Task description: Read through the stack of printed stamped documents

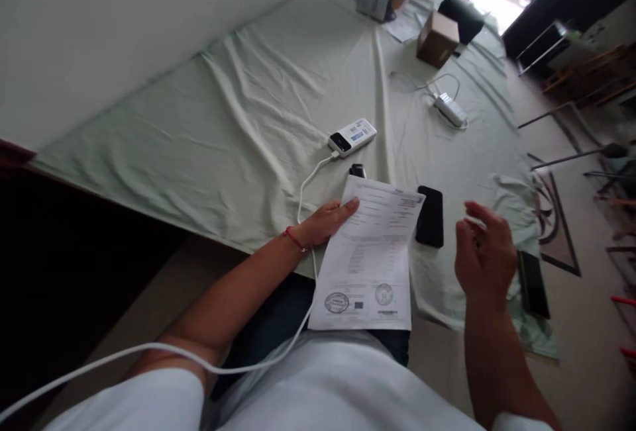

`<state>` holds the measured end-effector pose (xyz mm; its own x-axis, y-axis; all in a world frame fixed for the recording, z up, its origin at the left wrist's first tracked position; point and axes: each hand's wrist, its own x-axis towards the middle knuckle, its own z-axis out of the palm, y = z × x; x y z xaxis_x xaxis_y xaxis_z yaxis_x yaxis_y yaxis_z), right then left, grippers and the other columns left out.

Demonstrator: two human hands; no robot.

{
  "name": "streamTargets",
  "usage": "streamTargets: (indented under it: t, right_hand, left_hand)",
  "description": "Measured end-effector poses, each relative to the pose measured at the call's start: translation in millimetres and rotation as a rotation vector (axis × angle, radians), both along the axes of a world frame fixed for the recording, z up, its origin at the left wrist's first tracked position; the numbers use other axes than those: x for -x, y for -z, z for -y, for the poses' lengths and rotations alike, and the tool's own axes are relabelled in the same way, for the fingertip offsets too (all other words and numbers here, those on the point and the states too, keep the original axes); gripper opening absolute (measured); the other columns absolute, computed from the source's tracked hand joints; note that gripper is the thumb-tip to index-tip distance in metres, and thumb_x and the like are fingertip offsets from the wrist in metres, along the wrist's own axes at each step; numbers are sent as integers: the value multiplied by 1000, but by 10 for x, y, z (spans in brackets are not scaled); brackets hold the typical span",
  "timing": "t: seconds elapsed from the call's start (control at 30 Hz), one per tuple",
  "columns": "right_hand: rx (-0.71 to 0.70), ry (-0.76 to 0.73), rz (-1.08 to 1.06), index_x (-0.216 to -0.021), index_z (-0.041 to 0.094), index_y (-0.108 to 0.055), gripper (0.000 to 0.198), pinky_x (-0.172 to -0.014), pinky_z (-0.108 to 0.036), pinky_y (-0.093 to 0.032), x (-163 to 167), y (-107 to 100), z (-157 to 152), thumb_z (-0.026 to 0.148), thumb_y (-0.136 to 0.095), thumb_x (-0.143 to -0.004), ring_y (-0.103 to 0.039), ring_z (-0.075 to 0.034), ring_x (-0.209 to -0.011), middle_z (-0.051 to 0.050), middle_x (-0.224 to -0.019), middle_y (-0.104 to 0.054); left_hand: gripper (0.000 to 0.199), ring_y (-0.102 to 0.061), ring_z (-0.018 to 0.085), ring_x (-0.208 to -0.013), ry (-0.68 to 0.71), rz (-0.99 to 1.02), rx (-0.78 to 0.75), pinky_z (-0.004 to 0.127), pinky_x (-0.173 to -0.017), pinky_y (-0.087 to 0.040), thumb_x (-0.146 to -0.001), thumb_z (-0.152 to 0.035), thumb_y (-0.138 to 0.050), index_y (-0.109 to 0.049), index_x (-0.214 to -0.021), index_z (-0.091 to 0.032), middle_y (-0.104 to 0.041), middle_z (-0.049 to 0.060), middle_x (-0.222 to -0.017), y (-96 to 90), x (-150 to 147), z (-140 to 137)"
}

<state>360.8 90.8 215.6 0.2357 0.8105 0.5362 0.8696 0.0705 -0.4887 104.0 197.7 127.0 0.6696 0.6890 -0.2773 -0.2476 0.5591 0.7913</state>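
My left hand (328, 220) grips the left edge of a printed sheet of paper (370, 252), thumb on top and the other fingers hidden behind it. The sheet carries lines of text, two round stamps and a small square code near its lower edge. It slants down toward my lap. My right hand (485, 249) hovers to the right of the paper, fingers bent and thumb apart, with nothing visible in it. Between the sheet and that hand lies a black phone (430, 216). A small black object (357, 170) pokes out behind the paper's top edge.
A white power bank (352, 138) with a white cable (304, 183) lies ahead on the green tablecloth (278, 113). The cable runs across my left arm. Farther off are a power strip (451, 110) and a cardboard box (438, 40). A dark flat object (534, 285) lies at right.
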Motion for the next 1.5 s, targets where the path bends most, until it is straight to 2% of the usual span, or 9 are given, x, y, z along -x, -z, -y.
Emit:
streamTargets:
  t: [0.1, 0.23, 0.4, 0.57, 0.7, 0.9, 1.0, 1.17, 1.5]
  right_hand:
    - [121, -276, 247, -129, 23, -66, 35, -106, -52, -49, 295, -186, -352, 33, -47, -102, -62, -28, -120, -12, -124, -71]
    - [369, -398, 413, -133, 16, -61, 39, -107, -51, -43, 696, -171, -756, 31, -40, -104, -53, -32, -129, -17, -132, -68]
    - [635, -431, 492, -104, 17, -65, 32, -84, -37, -44, 881, -154, -928, 28, -35, -106, -63, -26, -93, -13, -93, -72]
    - [714, -452, 487, -98, 20, -62, 30, -67, -31, -36, 874, -134, -954, 32, -36, -106, -59, -19, -72, -8, -83, -69]
    - [613, -456, 422, -106, 21, -64, 28, -71, -32, -39, 897, -38, -980, 30, -38, -105, -61, -22, -87, -9, -95, -71]
    - [576, -474, 430, -101, 20, -68, 28, -72, -32, -40, 971, 25, -1002, 21, -40, -102, -59, -24, -92, -10, -95, -72]
    - [569, -466, 359, -100, 20, -71, 29, -75, -31, -41, 975, 28, -1019, 28, -43, -103, -60, -22, -92, -9, -96, -72]
    - [705, -343, 216, -87, 19, -74, 32, -66, -29, -37, 894, 66, -1095, 38, -51, -99, -58, -17, -72, -6, -78, -70]
    - [819, -389, 147, -70, 18, -71, 34, -58, -28, -31, 763, 112, -1136, 37, -54, -93, -49, -13, -58, -1, -57, -57]
  left_hand:
    - [62, -70, 20, -73, 58, -40, -46, 31, -67, -56, -79, -70, -71, -74, -93, -10, -77, 12, -84, -14, 13, 24]
    - [51, -66, 17, -64, 113, -52, -76, 27, -60, -52, -83, -66, -68, -74, -84, -15, -74, 8, -76, -14, 14, 27]
    - [62, -60, 15, -60, 103, -23, -123, 26, -54, -46, -81, -77, -61, -69, -76, -17, -68, 6, -72, 20, -18, 3]
    - [59, -50, 13, -63, -212, -168, -441, 26, -59, -42, -89, -76, -51, -57, -78, -19, -58, 0, -70, -5, -43, -23]
    - [57, -47, 13, -65, -347, -335, -666, 28, -63, -41, -94, -73, -45, -50, -73, -20, -53, -1, -69, -31, -42, -37]
    - [60, -40, 12, -60, -303, -281, -626, 28, -56, -35, -92, -77, -42, -45, -70, -21, -47, -2, -66, -4, -43, -46]
    - [57, -39, 12, -59, -273, -263, -564, 28, -55, -34, -93, -74, -45, -46, -70, -21, -45, -2, -65, -13, -34, -51]
    - [43, -42, 12, -59, -162, -222, -439, 27, -55, -35, -96, -56, -47, -51, -73, -20, -50, -1, -66, -34, -28, -63]
    - [36, -38, 12, -58, -134, -492, -674, 28, -57, -30, -91, -41, -48, -44, -62, -20, -42, -4, -57, -10, -19, -125]
